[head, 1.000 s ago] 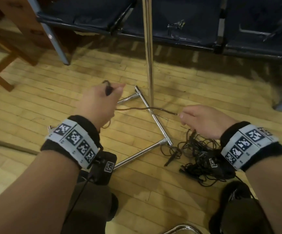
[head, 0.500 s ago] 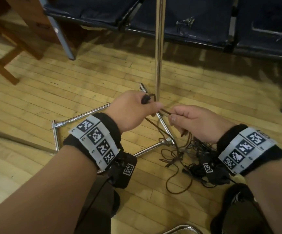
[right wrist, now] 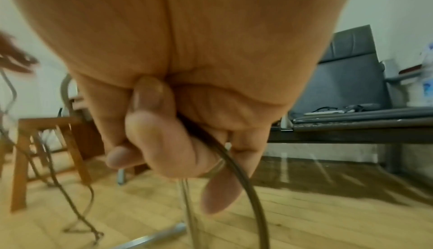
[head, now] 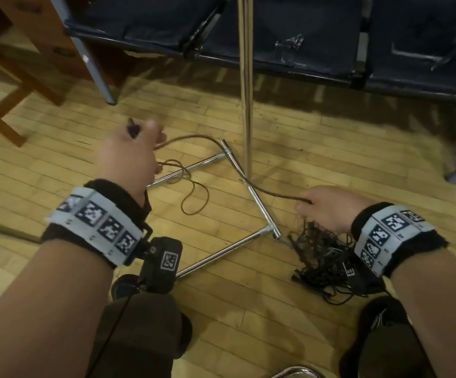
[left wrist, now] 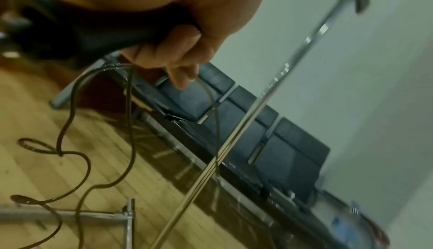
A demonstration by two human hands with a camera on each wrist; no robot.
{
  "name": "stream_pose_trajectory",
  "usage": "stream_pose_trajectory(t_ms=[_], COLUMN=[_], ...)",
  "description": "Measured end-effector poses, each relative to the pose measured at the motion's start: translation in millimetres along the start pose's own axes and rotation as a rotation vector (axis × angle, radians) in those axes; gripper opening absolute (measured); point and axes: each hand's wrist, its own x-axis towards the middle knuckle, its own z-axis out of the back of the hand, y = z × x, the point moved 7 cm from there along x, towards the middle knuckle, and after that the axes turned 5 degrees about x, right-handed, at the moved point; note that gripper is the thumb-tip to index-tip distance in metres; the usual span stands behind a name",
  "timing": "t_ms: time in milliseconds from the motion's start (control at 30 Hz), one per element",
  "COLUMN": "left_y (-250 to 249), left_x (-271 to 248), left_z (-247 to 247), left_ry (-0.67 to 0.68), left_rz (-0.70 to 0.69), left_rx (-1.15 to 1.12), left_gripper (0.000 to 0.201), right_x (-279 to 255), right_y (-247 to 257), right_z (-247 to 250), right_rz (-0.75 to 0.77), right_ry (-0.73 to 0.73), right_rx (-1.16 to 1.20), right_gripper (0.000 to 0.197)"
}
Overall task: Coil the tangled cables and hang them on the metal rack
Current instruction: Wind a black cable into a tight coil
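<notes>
A thin dark cable (head: pixel 273 192) runs between my two hands above the wooden floor. My left hand (head: pixel 128 156) grips the cable near its black plug end (head: pixel 133 129), with loose loops (head: pixel 191 197) hanging below it; the left wrist view shows the fingers (left wrist: pixel 178 53) curled round the cable (left wrist: pixel 128 123). My right hand (head: pixel 327 205) pinches the same cable (right wrist: pixel 236 162) further along, just above a tangled pile of black cables (head: pixel 322 257) on the floor. The metal rack's upright pole (head: pixel 246 85) and its chrome base bars (head: pixel 259 203) stand between the hands.
A row of dark blue seats (head: pixel 289 36) on a metal frame lines the back. Wooden furniture legs (head: pixel 0 110) stand at the left. My knees and shoes (head: pixel 150 323) are at the bottom. A chrome curve (head: pixel 295 372) shows at the bottom edge.
My hands have moved apart: the left went up and left with the plug end, the right drew back toward the pile. A new loop hangs from the left hand.
</notes>
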Motion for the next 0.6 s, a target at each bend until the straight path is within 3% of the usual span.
stream_pose_trajectory(t_ms=[67, 200, 267, 433, 600], left_y=[-4.8, -13.8, -14.3, -13.4, -17.6], left_x=[-11.7, -51.4, -66.2, -60.8, -60.5], left_z=[-13.9, -68.5, -87.6, -94.9, -97.1], left_ry=[0.081, 0.566, 0.707, 0.729, 0.732], left_rz=[-0.105, -0.327, -0.408, -0.448, -0.482], left_rx=[0.195, 0.311, 0.372, 0.432, 0.435], left_gripper=[0.025, 0.022, 0.020, 0.013, 0.032], right_x=[-6.2, -17.8, -20.1, -27.2, -29.2], right_y=[21.3, 60.3, 67.7, 73.4, 76.2], right_z=[6.7, 3.8, 2.9, 7.9, 5.5], right_rz=[0.098, 0.252, 0.278, 0.384, 0.422], right_ry=[-0.039, -0.022, -0.013, 0.010, 0.031], right_rx=[0.080, 0.276, 0.360, 0.475, 0.520], right_gripper=[0.028, 0.025, 0.027, 0.032, 0.036])
